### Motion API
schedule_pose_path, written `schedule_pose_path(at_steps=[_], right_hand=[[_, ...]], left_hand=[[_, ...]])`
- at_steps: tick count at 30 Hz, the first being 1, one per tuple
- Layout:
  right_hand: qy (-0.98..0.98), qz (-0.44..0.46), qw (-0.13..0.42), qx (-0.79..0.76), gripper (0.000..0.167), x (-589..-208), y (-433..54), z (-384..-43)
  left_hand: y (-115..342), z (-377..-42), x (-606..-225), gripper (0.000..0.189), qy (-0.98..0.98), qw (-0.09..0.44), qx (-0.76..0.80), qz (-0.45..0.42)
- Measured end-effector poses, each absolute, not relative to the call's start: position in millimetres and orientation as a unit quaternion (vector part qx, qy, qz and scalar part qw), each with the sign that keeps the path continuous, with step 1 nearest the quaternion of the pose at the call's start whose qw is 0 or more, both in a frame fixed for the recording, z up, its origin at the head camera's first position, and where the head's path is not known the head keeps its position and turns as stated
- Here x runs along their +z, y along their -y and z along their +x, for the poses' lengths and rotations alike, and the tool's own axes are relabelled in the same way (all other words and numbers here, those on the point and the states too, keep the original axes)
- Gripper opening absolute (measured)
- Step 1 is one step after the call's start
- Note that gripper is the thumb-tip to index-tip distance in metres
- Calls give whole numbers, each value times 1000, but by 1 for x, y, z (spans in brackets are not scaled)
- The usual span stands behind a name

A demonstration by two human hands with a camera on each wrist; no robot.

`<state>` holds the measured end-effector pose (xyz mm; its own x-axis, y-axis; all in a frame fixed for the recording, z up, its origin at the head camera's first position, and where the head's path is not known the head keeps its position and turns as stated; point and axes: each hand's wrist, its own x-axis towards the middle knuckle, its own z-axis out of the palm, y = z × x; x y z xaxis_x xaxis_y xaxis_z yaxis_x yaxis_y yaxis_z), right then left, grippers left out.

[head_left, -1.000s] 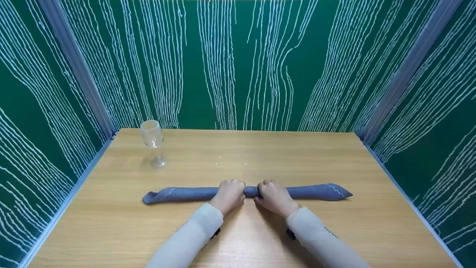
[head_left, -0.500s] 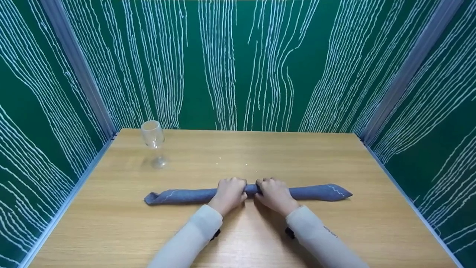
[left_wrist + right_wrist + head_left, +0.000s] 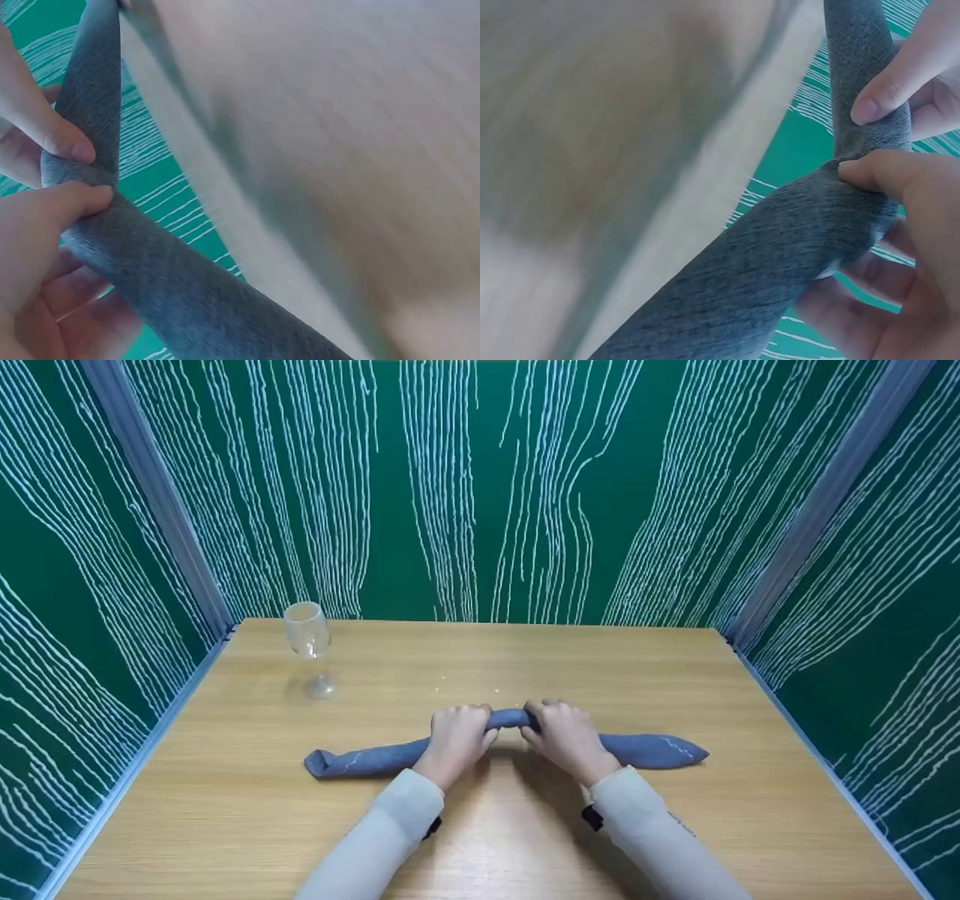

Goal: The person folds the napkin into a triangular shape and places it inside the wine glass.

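Observation:
A grey-blue cloth napkin, rolled into a long tube with a pale stitched line near each end, is gripped near its middle by both hands. My left hand pinches it between thumb and fingers; in the left wrist view the thumb presses on the near side of the roll. Close by on the other side, my right hand holds the roll the same way, its thumb on top in the right wrist view. The middle is raised off the table and bends between the hands, while both ends slope down to the tabletop.
A clear stemmed wine glass stands upright at the back left of the wooden table. Several tiny white specks lie behind the hands. Green walls with white wavy lines enclose the table at the back and sides.
Both hands have lifted the middle of the napkin off the table and moved slightly away from the body. The left end has slid inward to the right; the roll now arches.

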<state>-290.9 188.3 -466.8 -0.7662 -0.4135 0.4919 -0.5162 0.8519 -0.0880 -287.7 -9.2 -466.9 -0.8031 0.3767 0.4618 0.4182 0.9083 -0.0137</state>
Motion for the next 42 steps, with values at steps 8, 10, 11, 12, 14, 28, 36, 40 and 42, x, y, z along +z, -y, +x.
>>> schedule_pose_path(at_steps=[8, 10, 11, 12, 14, 28, 36, 40, 42], right_hand=[[918, 237, 246, 203, 12, -448, -193, -295], [913, 228, 254, 223, 14, -445, -194, -295], [910, 224, 258, 233, 15, -443, -194, -295], [907, 223, 261, 244, 17, -441, -194, -294], [900, 222, 267, 265, 17, -438, -195, -293], [846, 256, 225, 411, 22, -418, -201, -289], [808, 254, 240, 475, 28, -411, -200, -289], [802, 258, 215, 494, 35, -403, -200, -287], [797, 262, 198, 506, 37, -399, -201, -285]], left_hand=[[13, -291, -452, 17, 923, 265, -173, -219], [13, -292, -449, 17, 915, 274, -203, -218], [13, -291, -448, 17, 911, 279, -214, -216], [13, -291, -446, 18, 907, 282, -225, -215], [13, -290, -442, 17, 900, 289, -247, -213], [13, -284, -426, 23, 872, 269, -355, -201], [17, -279, -405, 36, 843, 199, -451, -214], [18, -279, -396, 36, 823, 190, -488, -221], [19, -279, -392, 36, 808, 187, -512, -223]])
